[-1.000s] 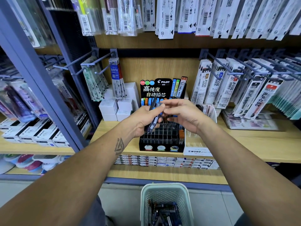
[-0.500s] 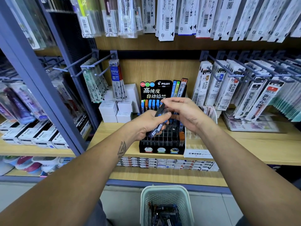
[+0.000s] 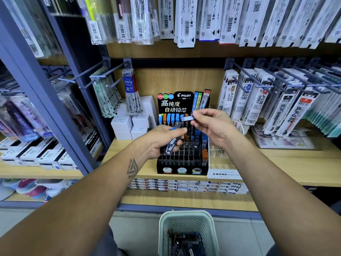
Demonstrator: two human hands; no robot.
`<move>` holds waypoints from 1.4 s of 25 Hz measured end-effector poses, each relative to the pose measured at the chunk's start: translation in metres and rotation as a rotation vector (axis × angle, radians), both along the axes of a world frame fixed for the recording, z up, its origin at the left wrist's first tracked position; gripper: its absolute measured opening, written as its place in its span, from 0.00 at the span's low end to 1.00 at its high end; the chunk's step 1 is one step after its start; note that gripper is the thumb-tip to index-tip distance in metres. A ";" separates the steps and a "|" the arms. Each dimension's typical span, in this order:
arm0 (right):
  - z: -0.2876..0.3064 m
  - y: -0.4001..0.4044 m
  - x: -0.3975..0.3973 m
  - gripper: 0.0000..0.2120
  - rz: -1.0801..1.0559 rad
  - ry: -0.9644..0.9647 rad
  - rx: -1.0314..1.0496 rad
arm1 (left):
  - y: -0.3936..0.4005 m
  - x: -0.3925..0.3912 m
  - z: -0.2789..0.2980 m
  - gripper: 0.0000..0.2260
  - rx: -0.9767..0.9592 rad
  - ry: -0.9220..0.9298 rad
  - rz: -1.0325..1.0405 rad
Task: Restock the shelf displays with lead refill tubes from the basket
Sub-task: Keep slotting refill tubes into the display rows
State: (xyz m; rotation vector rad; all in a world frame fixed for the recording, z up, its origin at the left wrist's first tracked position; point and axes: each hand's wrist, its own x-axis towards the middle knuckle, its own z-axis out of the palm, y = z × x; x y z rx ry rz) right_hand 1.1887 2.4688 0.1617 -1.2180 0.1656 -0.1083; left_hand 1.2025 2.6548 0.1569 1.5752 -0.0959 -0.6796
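My left hand (image 3: 162,140) grips a small bundle of lead refill tubes (image 3: 172,143), dark with blue caps, just in front of the black Pilot display rack (image 3: 181,163). My right hand (image 3: 212,124) pinches a single lead refill tube (image 3: 187,118) by one end, holding it level above the rack's back rows. The rack's gridded slots hold blue and orange tubes at the back and right side; many front slots show dark. A pale green basket (image 3: 164,224) with more tubes stands on the floor below.
White boxes (image 3: 129,124) sit left of the rack, and a clear Mono stand (image 3: 224,172) sits to its right. Hanging refill packs on hooks (image 3: 258,93) fill both sides and the shelf above. Flat boxes (image 3: 184,185) line the lower shelf.
My right hand has drawn one tube out of the bundle and lifted it up and to the right, apart from my left hand. The left hand keeps holding the other tubes.
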 end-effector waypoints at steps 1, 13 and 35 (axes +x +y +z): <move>0.000 -0.001 -0.001 0.06 -0.005 0.001 -0.015 | 0.001 0.002 0.001 0.10 -0.026 0.000 0.036; 0.016 -0.021 -0.025 0.23 0.199 -0.098 -0.737 | -0.025 0.001 0.010 0.06 -0.250 -0.148 0.200; -0.013 -0.109 -0.022 0.05 0.029 0.088 -1.243 | -0.091 0.003 -0.007 0.07 -0.175 -0.141 0.134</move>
